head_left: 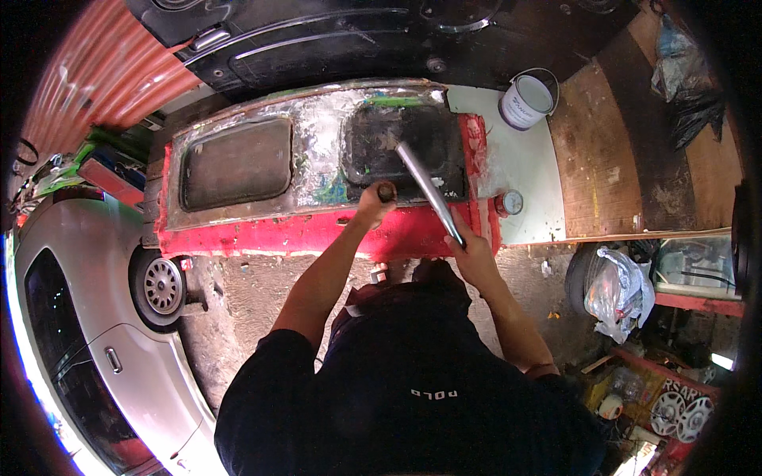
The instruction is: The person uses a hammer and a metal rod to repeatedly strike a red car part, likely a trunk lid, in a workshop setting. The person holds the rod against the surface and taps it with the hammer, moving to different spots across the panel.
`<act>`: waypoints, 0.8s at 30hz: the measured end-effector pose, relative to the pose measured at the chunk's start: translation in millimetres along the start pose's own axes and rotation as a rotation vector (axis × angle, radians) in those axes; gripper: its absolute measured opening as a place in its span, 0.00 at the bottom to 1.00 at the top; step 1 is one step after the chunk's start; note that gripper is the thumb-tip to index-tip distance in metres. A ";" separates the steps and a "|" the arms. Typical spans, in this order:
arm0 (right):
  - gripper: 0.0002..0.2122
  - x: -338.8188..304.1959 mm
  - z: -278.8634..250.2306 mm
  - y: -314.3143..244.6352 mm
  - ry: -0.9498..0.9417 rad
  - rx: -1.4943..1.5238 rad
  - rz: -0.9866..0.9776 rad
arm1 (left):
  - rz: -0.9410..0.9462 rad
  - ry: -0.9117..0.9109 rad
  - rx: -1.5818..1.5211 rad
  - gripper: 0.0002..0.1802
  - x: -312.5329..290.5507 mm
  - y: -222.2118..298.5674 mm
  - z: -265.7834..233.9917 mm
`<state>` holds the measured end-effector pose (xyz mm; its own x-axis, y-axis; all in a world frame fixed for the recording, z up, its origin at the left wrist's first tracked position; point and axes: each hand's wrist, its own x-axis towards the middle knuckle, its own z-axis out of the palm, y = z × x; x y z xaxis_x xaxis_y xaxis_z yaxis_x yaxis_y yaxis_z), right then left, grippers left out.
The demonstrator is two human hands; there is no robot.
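In front of me lies a worn vehicle panel (316, 131) with patchy white, green and bare-metal areas and two dark rounded recesses. My right hand (477, 258) is closed round the near end of a long silvery metal bar (427, 185), which slants up and left over the right recess. Over the panel's near edge, my left hand (373, 209) is closed round a short, dark, round-ended tool (386, 192); its kind does not show. Beneath the panel, red padding (270, 238) sticks out along the near edge and the sides.
A paint can (528, 101) with a wire handle stands right of the panel. Nearer is a small tin (509, 203). A large black vehicle panel (333, 47) spans the back. A silver car (111, 317) stands left; plastic bags (621, 289) hang or lie at right.
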<state>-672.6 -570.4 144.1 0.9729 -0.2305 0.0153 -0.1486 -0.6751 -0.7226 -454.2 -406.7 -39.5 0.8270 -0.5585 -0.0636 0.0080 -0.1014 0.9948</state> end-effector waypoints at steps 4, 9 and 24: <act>0.26 -1.5 -5.4 -5.9 0.133 0.262 0.108 | -0.011 0.007 -0.235 0.09 -7.4 50.2 4.3; 0.27 9.3 -9.2 -6.2 0.110 0.207 0.112 | 0.095 0.006 -0.260 0.10 -0.4 56.3 7.5; 0.28 11.3 -10.2 -3.2 0.082 0.250 0.111 | 0.079 -0.092 -0.145 0.11 1.7 50.9 20.7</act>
<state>-662.9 -578.0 153.7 0.9341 -0.3562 -0.0256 -0.1957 -0.4506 -0.8710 -464.0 -429.8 9.4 0.7733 -0.6339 0.0152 0.0312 0.0621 0.9976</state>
